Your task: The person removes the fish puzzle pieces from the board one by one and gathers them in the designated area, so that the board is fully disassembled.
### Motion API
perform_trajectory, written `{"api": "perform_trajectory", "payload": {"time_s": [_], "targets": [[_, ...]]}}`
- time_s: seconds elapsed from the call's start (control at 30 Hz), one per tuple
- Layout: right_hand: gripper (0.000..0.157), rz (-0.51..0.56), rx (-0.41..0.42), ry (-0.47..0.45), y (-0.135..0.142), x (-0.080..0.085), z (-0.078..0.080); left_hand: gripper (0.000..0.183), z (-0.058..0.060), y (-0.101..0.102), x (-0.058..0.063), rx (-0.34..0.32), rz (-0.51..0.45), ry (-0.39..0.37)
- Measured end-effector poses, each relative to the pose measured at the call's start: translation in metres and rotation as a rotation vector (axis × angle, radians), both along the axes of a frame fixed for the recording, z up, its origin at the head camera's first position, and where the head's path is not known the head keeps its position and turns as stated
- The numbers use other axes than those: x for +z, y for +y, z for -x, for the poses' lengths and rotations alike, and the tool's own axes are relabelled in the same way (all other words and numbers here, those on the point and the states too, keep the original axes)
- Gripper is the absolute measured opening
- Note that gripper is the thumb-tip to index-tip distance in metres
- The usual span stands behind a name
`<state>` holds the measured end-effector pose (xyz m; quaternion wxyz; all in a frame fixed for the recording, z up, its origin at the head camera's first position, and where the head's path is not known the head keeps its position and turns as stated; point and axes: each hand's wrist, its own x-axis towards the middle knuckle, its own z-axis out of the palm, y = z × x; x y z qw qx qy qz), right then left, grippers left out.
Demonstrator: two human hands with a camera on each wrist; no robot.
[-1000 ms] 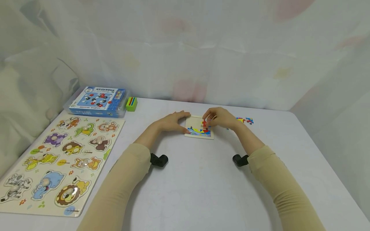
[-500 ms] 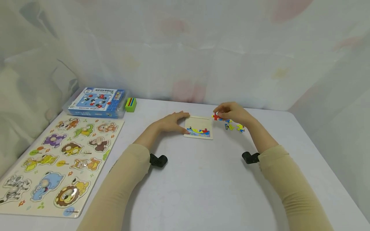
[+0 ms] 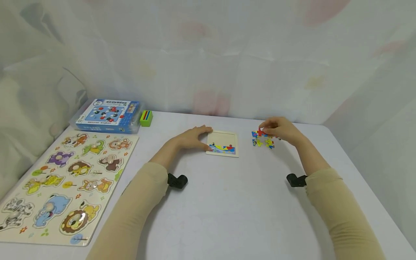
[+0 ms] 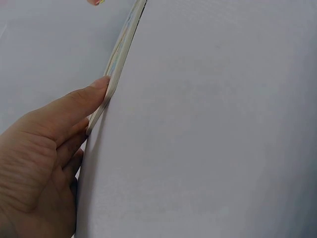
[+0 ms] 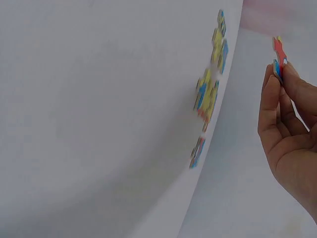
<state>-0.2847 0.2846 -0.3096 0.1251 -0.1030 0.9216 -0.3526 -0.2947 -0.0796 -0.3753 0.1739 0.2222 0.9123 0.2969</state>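
Note:
My left hand (image 3: 194,138) holds the left side of a small wooden puzzle tray (image 3: 236,139), its thumb at the near corner and a finger at the far one. In the left wrist view, the thumb of my left hand (image 4: 54,124) rests on the tray's pale edge (image 4: 119,69). Colourful interlocked pieces (image 3: 222,149) fill the tray's near strip; bare wood shows behind them. To the right, my right hand (image 3: 282,130) pinches a red and blue jigsaw piece (image 5: 280,54) between thumb and fingers, raised over loose yellow and blue jigsaw pieces (image 3: 264,143).
A large animal peg puzzle board (image 3: 107,195) lies along the left side. Behind it are a blue boxed molecule set (image 3: 105,128) and a small green block (image 3: 146,122) with coloured stripes. A pale curtain (image 3: 208,61) hangs beyond the table's far edge.
My right hand has drawn away from the tray to the right, carrying the red and blue jigsaw piece over the loose pieces. My left hand has stayed at the tray.

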Motion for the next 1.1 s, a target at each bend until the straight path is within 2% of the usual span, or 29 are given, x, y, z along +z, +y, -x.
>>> {"api": "perform_trajectory", "payload": {"time_s": [0.43, 0.87, 1.1], "targets": [[0.037, 0.035, -0.038, -0.038, 0.038, -0.01, 0.0, 0.085, -0.002, -0.002, 0.0, 0.002, -0.017, 0.001], [0.034, 0.008, -0.095, -0.031, 0.057, -0.018, 0.0, 0.086, -0.003, 0.0, 0.003, -0.008, -0.013, 0.004], [0.036, -0.004, -0.096, -0.073, 0.065, -0.021, -0.003, 0.086, -0.003, 0.0, 0.004, -0.009, -0.013, 0.004]]}}
